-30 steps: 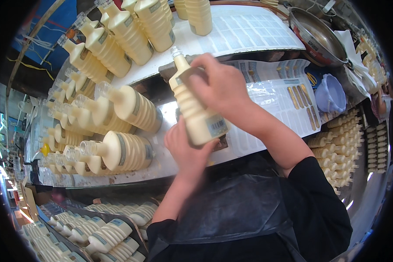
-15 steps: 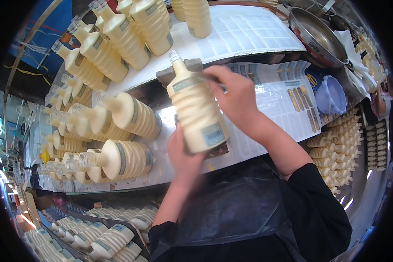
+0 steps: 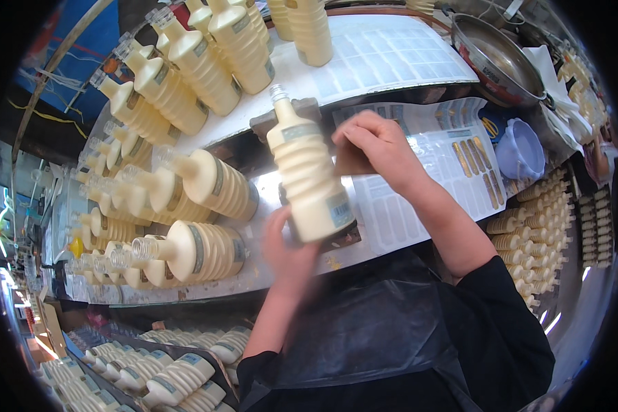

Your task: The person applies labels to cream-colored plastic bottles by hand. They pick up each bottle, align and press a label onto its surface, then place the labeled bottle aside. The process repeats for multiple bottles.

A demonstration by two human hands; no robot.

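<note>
A cream ribbed bottle (image 3: 309,177) with a clear threaded neck leans on a dark block support (image 3: 305,110) at the table's middle. A grey-blue label band circles its shoulder, and another label sits near its base. My left hand (image 3: 292,250), blurred by motion, is closed against the bottle's lower left side and base, its fingers partly hidden. Just right of the bottle, my right hand (image 3: 381,147) pinches a flat brown scraper-like piece (image 3: 351,159), apart from the bottle.
Cream bottles (image 3: 209,257) stand in rows at left and on a white raised shelf (image 3: 364,48). Label sheets (image 3: 419,206) lie to the right, near a lavender bucket (image 3: 520,147) and a metal pan (image 3: 501,62). More bottles fill crates (image 3: 178,378) at lower left.
My right hand has moved off the bottle's side to the right, bringing the brown piece into sight. The bottle has turned slightly, its lower label shifting right.
</note>
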